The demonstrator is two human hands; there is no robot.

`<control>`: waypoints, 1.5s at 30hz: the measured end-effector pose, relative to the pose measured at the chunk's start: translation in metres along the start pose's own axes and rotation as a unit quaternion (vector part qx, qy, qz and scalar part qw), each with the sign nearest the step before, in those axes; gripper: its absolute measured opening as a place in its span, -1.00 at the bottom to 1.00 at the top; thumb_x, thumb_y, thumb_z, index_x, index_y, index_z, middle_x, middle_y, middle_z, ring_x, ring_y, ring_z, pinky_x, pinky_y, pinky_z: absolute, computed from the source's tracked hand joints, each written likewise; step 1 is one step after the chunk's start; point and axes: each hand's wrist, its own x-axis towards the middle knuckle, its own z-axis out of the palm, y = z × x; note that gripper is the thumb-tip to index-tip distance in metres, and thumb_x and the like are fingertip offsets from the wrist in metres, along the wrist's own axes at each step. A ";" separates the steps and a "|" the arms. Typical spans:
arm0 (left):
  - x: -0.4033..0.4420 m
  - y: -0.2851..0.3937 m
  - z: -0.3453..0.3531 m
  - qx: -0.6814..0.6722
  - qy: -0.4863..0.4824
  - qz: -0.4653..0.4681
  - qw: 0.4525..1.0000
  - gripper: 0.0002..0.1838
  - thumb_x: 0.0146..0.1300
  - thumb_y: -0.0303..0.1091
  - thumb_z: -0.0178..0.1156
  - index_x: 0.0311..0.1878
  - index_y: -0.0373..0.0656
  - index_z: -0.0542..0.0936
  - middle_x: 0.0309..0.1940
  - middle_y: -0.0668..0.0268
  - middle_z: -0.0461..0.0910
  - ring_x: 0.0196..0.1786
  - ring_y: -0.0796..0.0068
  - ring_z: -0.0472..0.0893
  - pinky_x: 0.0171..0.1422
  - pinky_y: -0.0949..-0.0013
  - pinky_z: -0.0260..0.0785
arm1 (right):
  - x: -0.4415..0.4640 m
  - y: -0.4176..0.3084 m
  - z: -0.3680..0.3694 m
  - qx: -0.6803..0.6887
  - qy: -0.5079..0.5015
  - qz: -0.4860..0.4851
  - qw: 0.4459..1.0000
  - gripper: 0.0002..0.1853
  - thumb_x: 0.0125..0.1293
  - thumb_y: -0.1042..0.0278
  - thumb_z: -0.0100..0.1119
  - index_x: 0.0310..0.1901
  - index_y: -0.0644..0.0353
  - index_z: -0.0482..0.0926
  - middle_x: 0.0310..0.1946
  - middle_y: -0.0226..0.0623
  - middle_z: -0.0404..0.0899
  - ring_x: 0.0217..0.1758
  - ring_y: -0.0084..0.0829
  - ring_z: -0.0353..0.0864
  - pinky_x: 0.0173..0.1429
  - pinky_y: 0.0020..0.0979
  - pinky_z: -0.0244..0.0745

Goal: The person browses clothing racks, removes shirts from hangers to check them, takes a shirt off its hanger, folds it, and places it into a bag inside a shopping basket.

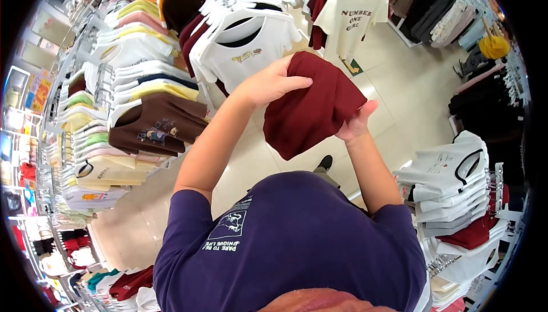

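A dark maroon garment (311, 106) is bunched and folded between my hands, held up in front of my chest; its exact kind does not show. My left hand (274, 84) grips its upper left edge, the thumb lying on top and the fingers tucked behind the cloth. At the lower right edge, my right hand (357, 122) holds the cloth with the thumb pointing up and the fingers partly hidden. Just beyond the garment hangs a white T-shirt (245, 55) with a small print, at the front of a rack.
Racks of T-shirts run along my left, including a brown printed T-shirt (162, 124). Ahead hangs a cream T-shirt (355, 18) with lettering. White T-shirts (448, 166) crowd a rack at right. Between the racks lies a tiled floor (399, 98).
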 end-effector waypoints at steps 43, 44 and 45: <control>0.539 -0.081 0.115 -0.330 -0.156 -0.118 0.924 -0.42 0.39 -0.33 0.28 0.42 -0.22 0.36 0.33 0.16 0.49 0.34 0.23 0.53 0.44 0.09 0.40 | 0.041 -0.339 -0.283 -0.274 0.387 -0.084 0.877 -0.28 0.51 -0.33 -0.11 0.48 0.02 0.26 0.45 -0.27 0.35 0.45 -0.22 0.41 0.41 -0.12 0.44; 0.553 -0.079 0.107 -0.322 -0.170 -0.108 0.925 -0.41 0.39 -0.32 0.28 0.43 -0.22 0.35 0.33 0.16 0.48 0.34 0.23 0.52 0.44 0.09 0.39 | 0.062 -0.369 -0.273 -0.535 0.361 -0.065 0.761 -0.24 0.49 -0.35 -0.09 0.51 0.02 0.23 0.46 -0.21 0.34 0.47 -0.17 0.38 0.47 -0.09 0.39; 0.567 -0.077 0.098 -0.315 -0.184 -0.100 0.926 -0.39 0.39 -0.30 0.28 0.43 -0.22 0.34 0.34 0.16 0.48 0.34 0.23 0.52 0.44 0.09 0.39 | 0.072 -0.391 -0.270 -0.329 0.354 -0.113 0.868 -0.21 0.47 -0.38 -0.10 0.52 0.02 0.20 0.46 -0.17 0.32 0.49 -0.14 0.35 0.50 -0.06 0.35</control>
